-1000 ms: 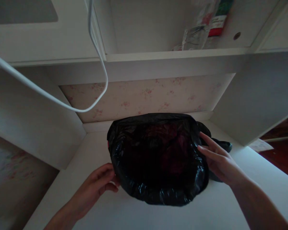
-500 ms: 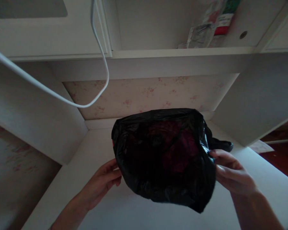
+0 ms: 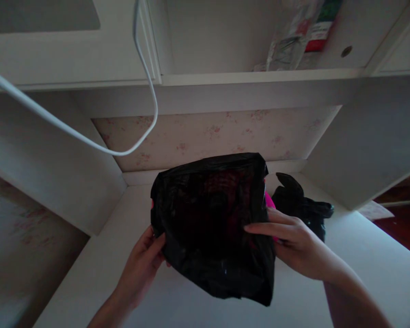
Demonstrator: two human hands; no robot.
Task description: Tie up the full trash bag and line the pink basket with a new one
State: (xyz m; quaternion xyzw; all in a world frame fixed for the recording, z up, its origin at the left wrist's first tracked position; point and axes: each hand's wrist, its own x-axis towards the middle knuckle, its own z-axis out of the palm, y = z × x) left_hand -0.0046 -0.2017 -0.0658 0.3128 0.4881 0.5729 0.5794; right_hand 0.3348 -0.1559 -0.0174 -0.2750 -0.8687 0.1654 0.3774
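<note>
A black plastic bag gapes toward me, its mouth spread wide, above the white surface. Dark pink shows faintly inside it, and a bright pink patch peeks out at its right side, so it seems to line something pink. My left hand is closed on the bag's lower left edge, with the thumb in front. At the right edge my right hand pinches the rim, one finger reaching over the opening. Beyond that hand lies another bunched black plastic bag, partly hidden by it.
A white cable loops down at the upper left, close to the camera. Overhead, an open cupboard shelf holds clear plastic packaging and a red and green packet. White side panels flank the white worktop.
The lined bag has shifted a little left and turned. My right hand has moved left along with its rim, uncovering the pink patch and more of the second black bag.
</note>
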